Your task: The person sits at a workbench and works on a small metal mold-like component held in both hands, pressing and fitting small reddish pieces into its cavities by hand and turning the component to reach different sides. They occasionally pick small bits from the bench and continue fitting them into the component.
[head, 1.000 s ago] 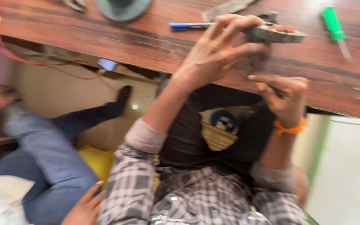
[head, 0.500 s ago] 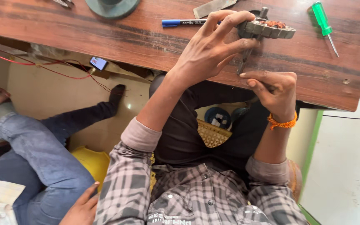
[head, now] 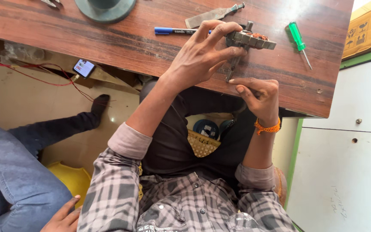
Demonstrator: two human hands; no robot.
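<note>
My left hand is closed around a grey toothed metal motor part with copper windings, holding it just above the brown wooden table. A thin dark rod runs down from that part. My right hand, with an orange band at the wrist, pinches the rod's lower end at the table's near edge. Both forearms come out of rolled plaid sleeves.
A blue marker pen, a flat metal blade, a green-handled screwdriver and a round green base lie on the table. Under it are a phone and red wires. Another person's jeans leg and hand are at left. A white cabinet stands at right.
The view has steadied and shifted a little. Both hands keep their hold on the motor part and the rod in the same spot on the table.
</note>
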